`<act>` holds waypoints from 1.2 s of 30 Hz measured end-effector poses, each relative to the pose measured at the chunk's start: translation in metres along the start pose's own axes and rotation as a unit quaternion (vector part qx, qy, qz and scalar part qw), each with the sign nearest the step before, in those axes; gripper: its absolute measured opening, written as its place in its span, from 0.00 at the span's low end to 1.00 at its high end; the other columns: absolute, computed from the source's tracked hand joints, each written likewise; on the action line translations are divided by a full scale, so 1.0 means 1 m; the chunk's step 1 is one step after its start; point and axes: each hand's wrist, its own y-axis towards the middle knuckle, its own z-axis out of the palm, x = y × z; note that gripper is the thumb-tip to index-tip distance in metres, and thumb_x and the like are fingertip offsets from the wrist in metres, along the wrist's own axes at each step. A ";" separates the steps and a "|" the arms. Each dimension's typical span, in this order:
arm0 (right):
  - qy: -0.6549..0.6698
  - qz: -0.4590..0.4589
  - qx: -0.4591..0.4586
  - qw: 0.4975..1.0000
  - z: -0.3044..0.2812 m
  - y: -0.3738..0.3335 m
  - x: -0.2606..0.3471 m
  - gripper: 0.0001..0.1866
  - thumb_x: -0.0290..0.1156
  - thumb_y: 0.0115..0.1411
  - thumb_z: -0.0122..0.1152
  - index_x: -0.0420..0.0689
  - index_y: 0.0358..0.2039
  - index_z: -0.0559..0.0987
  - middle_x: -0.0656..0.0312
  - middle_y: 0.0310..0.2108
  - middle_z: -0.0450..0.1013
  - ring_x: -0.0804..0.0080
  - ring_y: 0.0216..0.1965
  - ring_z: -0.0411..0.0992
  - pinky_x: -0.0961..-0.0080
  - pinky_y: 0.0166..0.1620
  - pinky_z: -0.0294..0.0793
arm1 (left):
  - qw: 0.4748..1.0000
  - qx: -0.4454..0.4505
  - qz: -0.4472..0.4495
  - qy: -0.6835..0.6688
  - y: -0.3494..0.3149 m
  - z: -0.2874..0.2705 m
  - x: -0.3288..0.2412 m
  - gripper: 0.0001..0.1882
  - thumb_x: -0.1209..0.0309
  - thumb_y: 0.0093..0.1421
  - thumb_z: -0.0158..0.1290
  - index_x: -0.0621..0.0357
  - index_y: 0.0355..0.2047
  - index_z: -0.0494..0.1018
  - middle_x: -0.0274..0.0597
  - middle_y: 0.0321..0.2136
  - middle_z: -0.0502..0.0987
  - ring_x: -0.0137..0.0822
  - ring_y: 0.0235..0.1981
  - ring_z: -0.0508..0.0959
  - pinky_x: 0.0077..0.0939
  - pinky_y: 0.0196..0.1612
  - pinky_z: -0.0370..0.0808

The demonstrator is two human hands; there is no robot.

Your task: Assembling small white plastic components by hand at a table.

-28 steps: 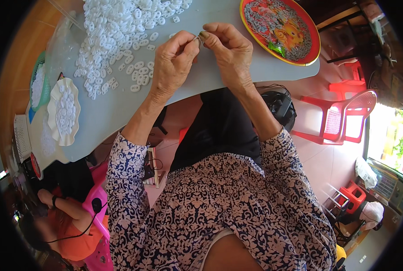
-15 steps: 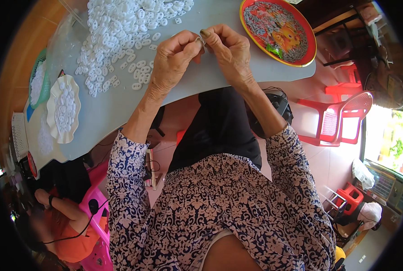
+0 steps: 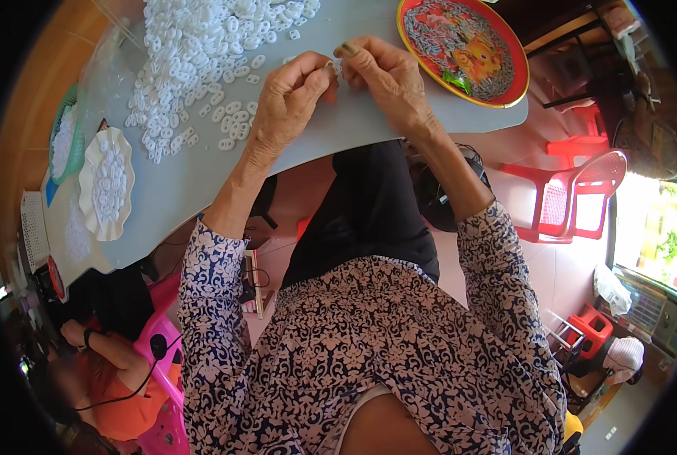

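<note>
Over the grey table (image 3: 369,121), my left hand (image 3: 289,95) pinches a small white plastic piece (image 3: 331,65) between thumb and fingertips; most of it is hidden. Just right of it, my right hand (image 3: 388,80) has its thumb pressed to its curled fingers, and what they hold cannot be made out. A heap of white oval two-holed plastic pieces (image 3: 194,45) spreads out left of my hands, with loose ones close to my left wrist. At my right hand's side stands a round red tray (image 3: 520,68) holding many small grey metal-looking pieces (image 3: 437,42) and a green wrapper (image 3: 458,81).
At the table's left end are a scalloped cream dish (image 3: 89,182) of white pieces and a green basket (image 3: 72,97). A person in orange (image 3: 130,409) sits at lower left by a pink chair (image 3: 160,425). Red plastic chairs (image 3: 554,201) stand on the right.
My right hand has drawn slightly away from my left, opening a small gap between the fingertips. The left hand still pinches the white piece in nearly the same place.
</note>
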 end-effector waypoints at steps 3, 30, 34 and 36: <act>-0.010 -0.017 0.002 1.000 0.001 -0.001 -0.001 0.13 0.36 0.60 0.57 0.38 0.28 0.76 0.71 0.18 0.68 0.87 0.21 0.61 0.86 0.24 0.61 | 1.000 0.000 -0.007 -0.017 0.000 0.001 -0.001 0.10 0.68 0.61 0.47 0.63 0.29 0.72 0.31 0.19 0.71 0.21 0.23 0.69 0.16 0.27 0.65; 0.006 -0.067 -0.126 0.990 -0.009 -0.005 0.015 0.09 0.30 0.62 0.55 0.36 0.33 0.75 0.64 0.25 0.72 0.83 0.23 0.66 0.86 0.30 0.68 | 0.986 -0.141 -0.029 -0.083 0.002 -0.002 -0.004 0.16 0.62 0.62 0.43 0.61 0.27 0.72 0.33 0.18 0.72 0.22 0.22 0.68 0.16 0.29 0.64; -0.012 -0.043 -0.117 0.992 -0.008 -0.026 0.003 0.08 0.27 0.59 0.56 0.34 0.34 0.75 0.64 0.24 0.73 0.85 0.22 0.66 0.88 0.28 0.66 | 0.992 -0.118 -0.025 -0.030 0.004 0.000 -0.007 0.14 0.64 0.62 0.44 0.62 0.28 0.72 0.34 0.19 0.72 0.22 0.21 0.68 0.17 0.28 0.65; -0.007 -0.037 -0.108 0.993 -0.009 -0.029 0.000 0.08 0.27 0.59 0.57 0.34 0.35 0.75 0.64 0.25 0.73 0.85 0.23 0.66 0.88 0.28 0.67 | 0.991 -0.119 -0.005 0.062 0.003 0.002 -0.007 0.10 0.68 0.61 0.45 0.61 0.30 0.72 0.34 0.20 0.72 0.23 0.21 0.70 0.17 0.27 0.66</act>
